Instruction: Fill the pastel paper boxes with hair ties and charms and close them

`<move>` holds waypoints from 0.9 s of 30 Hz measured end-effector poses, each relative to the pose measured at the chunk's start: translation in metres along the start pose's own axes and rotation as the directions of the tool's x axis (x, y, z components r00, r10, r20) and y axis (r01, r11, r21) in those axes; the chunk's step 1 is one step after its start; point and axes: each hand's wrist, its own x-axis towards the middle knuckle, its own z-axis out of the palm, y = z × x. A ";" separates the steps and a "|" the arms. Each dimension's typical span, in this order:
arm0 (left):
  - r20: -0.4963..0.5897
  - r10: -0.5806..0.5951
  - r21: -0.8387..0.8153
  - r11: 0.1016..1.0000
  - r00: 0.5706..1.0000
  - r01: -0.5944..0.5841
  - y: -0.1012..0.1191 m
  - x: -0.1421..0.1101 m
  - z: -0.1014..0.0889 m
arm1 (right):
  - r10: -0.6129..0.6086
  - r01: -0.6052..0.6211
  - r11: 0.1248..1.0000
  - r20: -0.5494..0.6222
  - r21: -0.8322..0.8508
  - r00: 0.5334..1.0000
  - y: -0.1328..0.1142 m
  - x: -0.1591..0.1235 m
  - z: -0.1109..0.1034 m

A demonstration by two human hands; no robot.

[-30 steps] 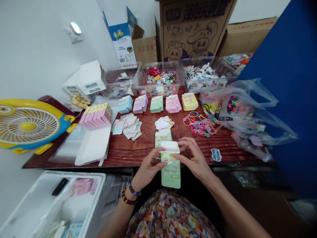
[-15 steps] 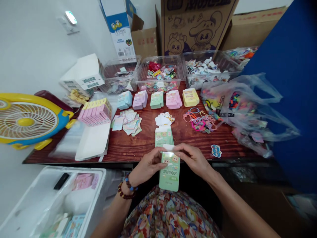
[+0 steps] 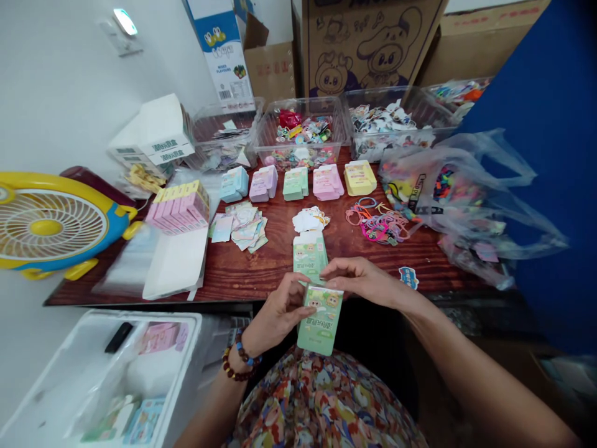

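Note:
My left hand (image 3: 280,312) grips a mint green printed paper box (image 3: 321,321), which is tilted and has cartoon faces on its front. My right hand (image 3: 359,277) pinches the box's top edge between thumb and fingers. The box's top flap is tucked down and no white inner flap shows. Just behind my hands, a second mint green box stack (image 3: 310,255) lies on the table, partly hidden by my left hand. A beaded bracelet circles my left wrist.
The wooden table (image 3: 261,280) holds rows of small pastel boxes, a pink box row, paper cards, stickers, and coloured rubber bands. Clear plastic trays and a plastic bag stand behind them. A yellow fan is at left, a white foam box below left, and a blue panel at right.
The box's white top flap is now closed. The box has tilted, with its top swung to the right, and my right hand has shifted onto its top edge.

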 end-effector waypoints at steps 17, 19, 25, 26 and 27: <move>-0.077 -0.004 -0.030 1.000 0.997 0.002 -0.008 0.001 -0.005 | -0.312 0.273 0.819 0.009 -0.505 0.950 -0.002 -0.006 0.006; -0.101 0.000 -0.035 0.999 0.995 -0.003 -0.010 0.001 -0.004 | -0.355 0.331 0.771 0.064 -0.543 0.933 0.000 -0.010 0.007; -0.072 0.024 -0.122 0.992 0.997 -0.033 -0.012 0.004 -0.003 | -0.407 0.292 0.764 -0.079 -0.575 0.910 0.018 -0.020 0.016; -0.074 0.023 -0.128 0.991 0.997 -0.033 -0.013 0.004 -0.004 | -0.419 0.291 0.779 -0.116 -0.555 0.901 0.020 -0.019 0.017; -0.075 0.020 -0.125 0.992 0.997 -0.030 -0.013 0.004 -0.004 | -0.431 0.300 0.792 -0.139 -0.532 0.892 0.021 -0.019 0.017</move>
